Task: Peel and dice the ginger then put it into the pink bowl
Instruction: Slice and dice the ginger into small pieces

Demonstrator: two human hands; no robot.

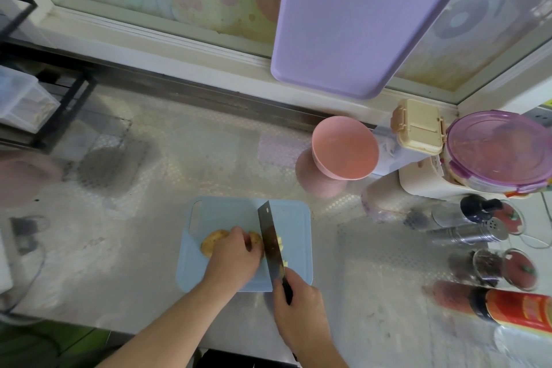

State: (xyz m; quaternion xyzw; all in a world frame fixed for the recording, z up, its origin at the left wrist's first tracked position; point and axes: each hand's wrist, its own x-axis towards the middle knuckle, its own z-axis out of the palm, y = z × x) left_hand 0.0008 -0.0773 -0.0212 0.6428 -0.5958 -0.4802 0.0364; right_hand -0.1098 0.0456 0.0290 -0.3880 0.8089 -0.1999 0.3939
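Both hands crowd ginger (214, 240) mid cutting board (298, 218).

Nothing legible here — the red label on the bottle (519, 312) at the right shows only blurred yellow marks, unreadable.

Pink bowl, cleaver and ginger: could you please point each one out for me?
Pink bowl (346, 148): head view, inner wall.
Cleaver (271, 240): head view, middle of blade.
Ginger (212, 240): head view, unpeeled left end.
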